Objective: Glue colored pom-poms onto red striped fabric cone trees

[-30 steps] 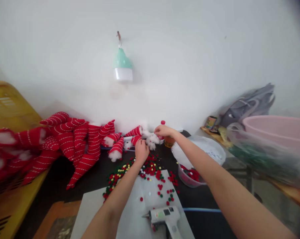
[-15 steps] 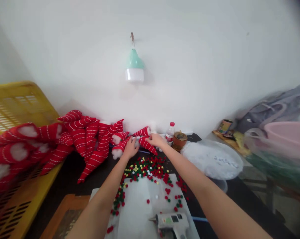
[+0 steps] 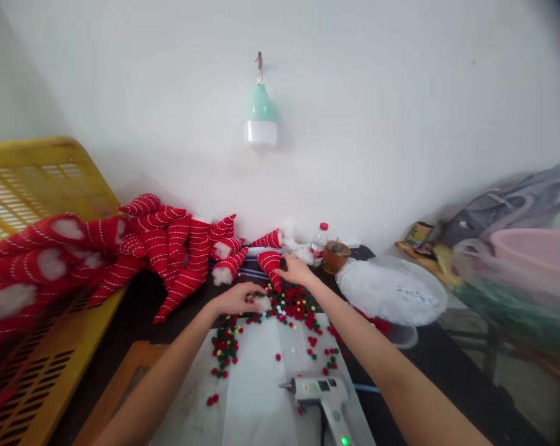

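My left hand (image 3: 239, 298) is over the left edge of the pom-pom pile (image 3: 292, 303), its fingers closed on a small tuft of white stuffing (image 3: 262, 303). Behind the pile, my right hand (image 3: 295, 270) has its fingertips at the right side of a red cone with white stitched lines (image 3: 269, 265), whose point faces toward me. More red striped cones (image 3: 230, 266) with white stuffing at their open ends lie to the left of it. Loose white stuffing (image 3: 303, 253) sits behind my right hand.
A glue gun (image 3: 324, 393) with a green light lies on white sheets (image 3: 252, 384). At the left, a yellow crate (image 3: 82, 359) holds striped cones. A bottle (image 3: 319, 241), an amber cup (image 3: 336, 257) and a white plastic bag (image 3: 391, 291) stand toward the right.
My left hand has come back toward me from the cones to the pom-poms, with white stuffing in its fingers. The cone by my right hand now points more toward me.
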### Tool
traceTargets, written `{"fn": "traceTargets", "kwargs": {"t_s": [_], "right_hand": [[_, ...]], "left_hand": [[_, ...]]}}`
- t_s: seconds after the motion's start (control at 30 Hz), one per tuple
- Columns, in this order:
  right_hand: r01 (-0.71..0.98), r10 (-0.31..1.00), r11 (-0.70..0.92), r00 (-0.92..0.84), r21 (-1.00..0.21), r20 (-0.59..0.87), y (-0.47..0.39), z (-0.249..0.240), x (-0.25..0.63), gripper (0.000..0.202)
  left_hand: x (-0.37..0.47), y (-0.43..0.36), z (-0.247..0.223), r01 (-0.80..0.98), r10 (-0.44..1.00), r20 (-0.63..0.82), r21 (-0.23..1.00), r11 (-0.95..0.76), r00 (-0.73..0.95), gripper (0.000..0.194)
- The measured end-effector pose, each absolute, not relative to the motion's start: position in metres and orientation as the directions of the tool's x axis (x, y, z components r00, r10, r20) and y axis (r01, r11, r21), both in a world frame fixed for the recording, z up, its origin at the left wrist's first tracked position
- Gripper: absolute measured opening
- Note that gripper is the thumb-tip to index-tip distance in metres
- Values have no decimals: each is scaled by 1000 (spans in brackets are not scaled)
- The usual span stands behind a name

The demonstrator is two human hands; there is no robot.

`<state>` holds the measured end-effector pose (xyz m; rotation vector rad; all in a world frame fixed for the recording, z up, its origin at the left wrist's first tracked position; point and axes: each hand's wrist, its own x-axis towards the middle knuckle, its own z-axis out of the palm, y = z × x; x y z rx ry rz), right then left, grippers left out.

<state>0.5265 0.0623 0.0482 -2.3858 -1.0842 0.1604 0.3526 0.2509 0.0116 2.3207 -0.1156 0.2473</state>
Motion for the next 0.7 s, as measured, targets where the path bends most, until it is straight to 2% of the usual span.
{"fn": "traceTargets", "kwargs": {"t_s": [0.07, 0.13, 0.23, 0.33, 0.43, 0.57, 0.63, 0.7], "right_hand": [[637, 712, -581, 700, -506, 63, 72, 40, 517, 73], [598, 681, -610, 731, -520, 41, 81, 33, 511, 80], [544, 627, -628, 778, -557, 52, 83, 33, 510, 76], [530, 608, -585, 787, -614, 101, 64, 40, 510, 68], [568, 687, -466, 715, -678, 127, 31, 45, 502, 60], [617, 865, -274, 493, -737, 91, -8, 43, 486, 56], [617, 910, -226, 410, -754, 63, -16, 41, 486, 57], [604, 907, -235, 418, -761, 51, -11, 38, 496, 53]], "left_hand": [[348, 244, 13, -154, 7, 224, 695, -702, 975, 33], [355, 243, 13, -74, 137, 275, 638, -766, 952, 27], [374, 253, 11, 46, 254, 301, 558, -828, 919, 20], [391, 265, 6, 133, 299, 289, 479, -868, 909, 15], [403, 268, -1, 186, 320, 293, 406, -895, 901, 16], [418, 267, -2, 220, 333, 345, 326, -919, 878, 28], [423, 270, 4, 239, 338, 377, 286, -928, 862, 36], [425, 278, 12, 282, 366, 399, 255, -925, 841, 43]]}}
